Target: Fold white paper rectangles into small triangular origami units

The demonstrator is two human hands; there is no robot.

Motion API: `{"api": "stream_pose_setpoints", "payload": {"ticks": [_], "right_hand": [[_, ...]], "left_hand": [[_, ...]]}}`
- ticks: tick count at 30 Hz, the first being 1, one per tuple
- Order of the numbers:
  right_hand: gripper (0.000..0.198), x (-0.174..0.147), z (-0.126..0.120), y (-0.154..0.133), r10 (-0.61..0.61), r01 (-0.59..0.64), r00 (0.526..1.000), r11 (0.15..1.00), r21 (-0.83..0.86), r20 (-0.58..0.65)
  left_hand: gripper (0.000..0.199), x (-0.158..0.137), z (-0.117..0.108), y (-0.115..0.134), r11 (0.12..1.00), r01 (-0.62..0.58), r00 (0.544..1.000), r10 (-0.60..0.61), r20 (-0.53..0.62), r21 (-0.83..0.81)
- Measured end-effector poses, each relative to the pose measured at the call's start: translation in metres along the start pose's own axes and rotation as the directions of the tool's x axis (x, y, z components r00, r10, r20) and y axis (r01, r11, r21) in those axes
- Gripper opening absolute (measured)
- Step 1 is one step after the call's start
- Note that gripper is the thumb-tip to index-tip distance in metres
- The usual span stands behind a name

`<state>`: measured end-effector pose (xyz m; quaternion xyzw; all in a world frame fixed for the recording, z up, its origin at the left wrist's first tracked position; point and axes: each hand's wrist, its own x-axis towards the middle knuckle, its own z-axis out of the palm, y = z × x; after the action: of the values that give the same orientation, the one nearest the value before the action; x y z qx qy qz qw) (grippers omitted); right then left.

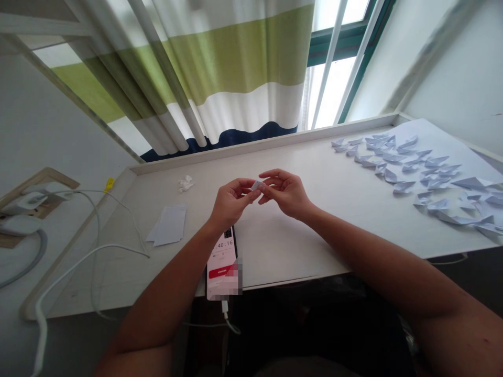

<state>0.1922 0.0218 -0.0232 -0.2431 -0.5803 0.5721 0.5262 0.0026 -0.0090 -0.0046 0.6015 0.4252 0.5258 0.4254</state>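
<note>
White paper, folded into a small piece (pixel 257 185), is held up between two bare hands above the middle of the white table (pixel 298 251). Its long axis seems to run roughly left to right, across the gap between the hands, with the right end tilted a little toward the far side. The piece is too small in view to tell whether either end comes to a point.

The left hand (pixel 232 201) has thumb and forefinger clamped on the left part of the piece, its other fingers curled behind. The right hand (pixel 286 192) reaches in from the right with its thumb against the piece; its forefinger is raised apart from the thumb, and whether another finger presses from behind I cannot tell.

At the right, many folded paper shapes (pixel 408 165) lie in loose rows, most with their long axes roughly left to right. At the left are a stack of paper slips (pixel 171 225), its long side running near to far, and a crumpled white scrap (pixel 185 183) farther off. Near the left forearm, a phone (pixel 221 267) lies lengthwise near to far at the table's near edge, a white cable (pixel 225 310) plugged into its near end.
</note>
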Motion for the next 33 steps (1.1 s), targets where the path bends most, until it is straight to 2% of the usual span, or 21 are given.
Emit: {"api": "stream_pose_setpoints", "payload": {"ticks": [5, 10, 16, 22, 25, 30, 33], "right_hand": [[0.047, -0.001, -0.005, -0.002, 0.082, -0.077, 0.995, 0.991, -0.107, 0.051], [0.047, 0.002, -0.005, 0.000, 0.044, -0.039, 0.999, 0.980, -0.194, 0.022], [0.053, 0.004, 0.000, 0.004, 0.015, -0.017, 0.999, 0.998, -0.067, -0.031], [0.051, 0.005, -0.003, 0.006, 0.006, -0.005, 0.995, 1.000, 0.009, -0.103], [0.048, 0.005, -0.004, 0.006, -0.025, 0.025, 0.996, 1.000, 0.003, -0.089], [0.047, 0.006, -0.005, 0.006, -0.063, 0.062, 0.998, 0.997, -0.045, -0.023], [0.048, 0.007, -0.006, 0.008, -0.054, 0.053, 0.998, 0.998, -0.033, -0.034]], "left_hand": [[0.021, 0.002, -0.006, -0.001, 0.992, -0.060, 0.998, 0.056, 0.039, 0.115], [0.023, 0.003, -0.007, -0.006, 0.976, -0.083, 0.996, 0.079, 0.030, 0.200], [0.023, 0.002, -0.002, -0.007, 0.970, -0.162, 0.984, 0.172, -0.038, 0.181], [0.026, 0.002, -0.003, -0.009, 0.992, -0.104, 0.992, 0.109, -0.068, 0.078], [0.031, 0.001, -0.004, -0.006, 0.983, -0.128, 0.991, 0.133, -0.032, 0.134], [0.014, 0.000, -0.009, 0.001, 0.933, -0.197, 0.980, 0.187, 0.063, 0.301], [0.018, 0.000, -0.012, 0.000, 0.928, -0.185, 0.982, 0.165, 0.089, 0.324]]}}
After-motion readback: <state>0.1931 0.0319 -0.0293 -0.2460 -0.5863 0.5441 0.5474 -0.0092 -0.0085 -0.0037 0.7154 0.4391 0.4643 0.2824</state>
